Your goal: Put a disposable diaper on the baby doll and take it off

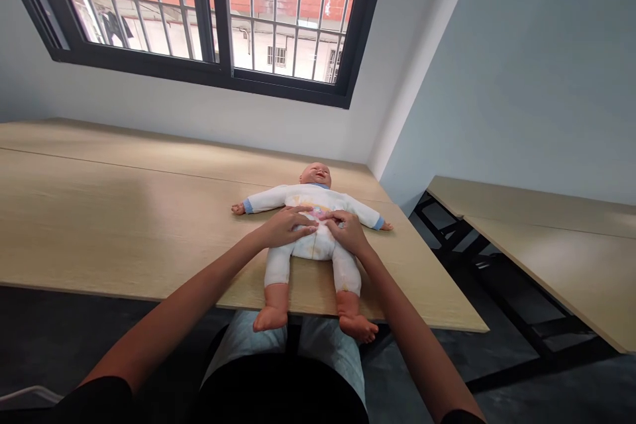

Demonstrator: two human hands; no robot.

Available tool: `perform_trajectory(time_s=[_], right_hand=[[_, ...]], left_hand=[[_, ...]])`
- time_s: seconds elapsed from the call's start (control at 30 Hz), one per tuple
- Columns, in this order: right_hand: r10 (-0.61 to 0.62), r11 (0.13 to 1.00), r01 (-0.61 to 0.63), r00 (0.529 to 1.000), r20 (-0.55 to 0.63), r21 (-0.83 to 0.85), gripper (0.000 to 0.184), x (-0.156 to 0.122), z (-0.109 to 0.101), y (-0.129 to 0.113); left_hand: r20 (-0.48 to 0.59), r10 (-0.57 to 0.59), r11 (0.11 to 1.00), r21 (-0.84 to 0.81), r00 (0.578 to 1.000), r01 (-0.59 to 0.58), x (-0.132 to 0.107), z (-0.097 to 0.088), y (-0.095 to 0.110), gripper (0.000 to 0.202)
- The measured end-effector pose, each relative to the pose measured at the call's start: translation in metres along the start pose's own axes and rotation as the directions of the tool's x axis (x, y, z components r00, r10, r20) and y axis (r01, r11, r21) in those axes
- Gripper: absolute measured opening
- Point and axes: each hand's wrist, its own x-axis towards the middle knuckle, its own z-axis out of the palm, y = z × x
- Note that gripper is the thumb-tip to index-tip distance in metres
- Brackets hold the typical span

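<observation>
A baby doll (314,248) lies on its back on the wooden table (124,225), head toward the window and arms spread wide. It wears a white top (271,197) with blue collar and cuffs, and white trousers (277,268). Its bare feet stick out past the table's near edge. My left hand (288,226) rests on the left side of the doll's belly, fingers stretched toward the middle and thumb apart. From the other side, my right hand (346,230) lies on the belly with its fingers extended, close to the left fingertips. Neither hand visibly grips the cloth.
A barred window (223,76) in a dark frame is set in the wall behind the table. To the right, across a gap, stands a second wooden table (556,238) on black metal legs. My lap (322,344) is under the near edge.
</observation>
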Motion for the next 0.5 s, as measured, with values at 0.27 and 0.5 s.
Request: perform_trajectory(time_s=[0.27,0.5], right_hand=[[0.117,0.98,-0.099,0.988,-0.098,0.172,0.021,0.004,-0.003,0.001],[0.177,0.955,-0.164,0.984,-0.028,0.248,0.047,0.004,-0.004,0.012]], left_hand=[[-0.239,-0.158,0.952,-0.295,0.958,0.083,0.002,0.006,-0.001,0.027],[-0.284,-0.227,0.949,-0.282,0.932,0.145,0.009,0.005,-0.004,0.014]])
